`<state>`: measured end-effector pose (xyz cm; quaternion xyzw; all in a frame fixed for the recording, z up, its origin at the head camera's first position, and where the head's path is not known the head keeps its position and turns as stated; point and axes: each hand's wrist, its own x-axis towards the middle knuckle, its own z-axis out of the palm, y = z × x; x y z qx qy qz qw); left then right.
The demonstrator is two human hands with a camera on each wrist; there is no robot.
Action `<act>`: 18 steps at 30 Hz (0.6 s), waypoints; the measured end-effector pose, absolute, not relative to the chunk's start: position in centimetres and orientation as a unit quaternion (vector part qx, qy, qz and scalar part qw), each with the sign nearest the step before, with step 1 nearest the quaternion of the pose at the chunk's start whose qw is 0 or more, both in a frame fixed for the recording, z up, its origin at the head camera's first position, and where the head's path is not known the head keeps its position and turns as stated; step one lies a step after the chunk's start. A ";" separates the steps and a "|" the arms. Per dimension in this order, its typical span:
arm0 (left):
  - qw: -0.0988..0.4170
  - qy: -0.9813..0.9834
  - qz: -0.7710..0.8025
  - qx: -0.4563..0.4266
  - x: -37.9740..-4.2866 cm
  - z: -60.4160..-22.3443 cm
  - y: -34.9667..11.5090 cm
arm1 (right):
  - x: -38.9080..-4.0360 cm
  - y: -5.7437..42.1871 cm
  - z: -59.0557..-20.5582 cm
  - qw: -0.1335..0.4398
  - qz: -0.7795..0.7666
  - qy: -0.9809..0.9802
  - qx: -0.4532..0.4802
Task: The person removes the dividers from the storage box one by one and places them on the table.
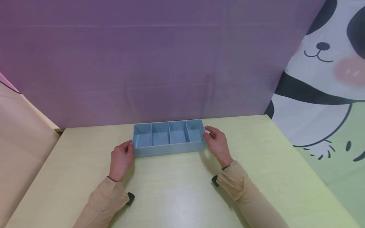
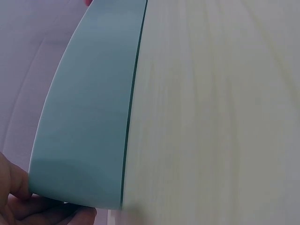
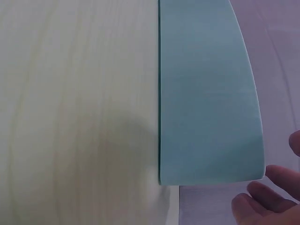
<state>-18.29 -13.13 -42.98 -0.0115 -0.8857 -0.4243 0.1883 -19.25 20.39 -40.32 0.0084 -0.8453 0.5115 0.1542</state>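
Note:
A blue divided tray [image 1: 169,148] lies flat at the far edge of the table, its several compartments in a row facing up with nothing showing in them. My left hand [image 1: 122,160] is at the tray's left end. In the left wrist view its thumb and bent fingers [image 2: 47,211] rest against that end. At the opposite end is my right hand [image 1: 218,144], thumb and fingers spread loosely beside the wall. The right wrist view shows these fingers [image 3: 267,197] right by the tray's corner, not wrapped round it.
The pale wooden table [image 1: 171,190] reaches back to a purple cloth backdrop [image 1: 171,63]. A panda-printed sheet [image 1: 313,123] hangs along the right side, and a pale cloth [image 1: 22,142] hangs at the left. A dark small device sits at each sleeve cuff.

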 end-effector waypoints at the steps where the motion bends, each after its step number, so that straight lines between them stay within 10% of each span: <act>1: 0.189 -0.885 -0.425 -0.013 -18.3 -43.0 -13.1 | -19.2 20.3 -40.3 0.159 0.512 -0.844 0.010; 18: 0.158 -0.885 -0.439 -0.005 -18.2 -42.7 -13.2 | -19.2 19.4 -40.2 0.209 0.494 -0.842 0.059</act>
